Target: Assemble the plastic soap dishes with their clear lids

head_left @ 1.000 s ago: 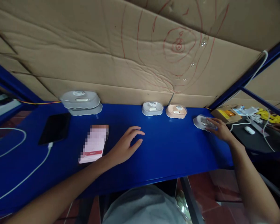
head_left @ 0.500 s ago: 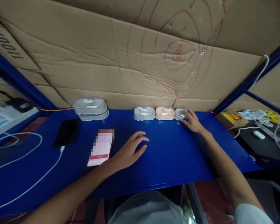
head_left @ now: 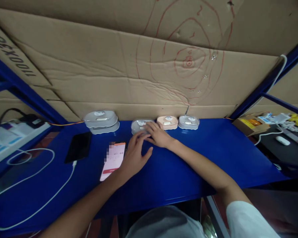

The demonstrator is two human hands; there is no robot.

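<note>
Three lidded boxes stand in a row near the cardboard: a grey one (head_left: 136,126) on the left, a peach one (head_left: 167,123) in the middle and another grey one (head_left: 188,122) on the right. My right hand (head_left: 157,134) rests on the left grey box, fingers spread over its lid. Just in front of that box is my left hand (head_left: 137,150), its fingers apart and nothing in it; its fingertips overlap those of my right hand in the view. Further left, two grey boxes (head_left: 101,121) are stacked. A lit phone (head_left: 111,163) lies beside my left forearm.
A dark phone (head_left: 78,147) with a white cable (head_left: 55,193) lies on the blue table (head_left: 183,172). Cardboard (head_left: 94,66) and blue posts close off the back. At the right are an open carton (head_left: 250,125) and a white mouse (head_left: 282,140); a power strip stands far left.
My right hand has moved left, from the right grey box to the left one. My left hand has shifted slightly up and left towards the same box. The head view has shifted slightly.
</note>
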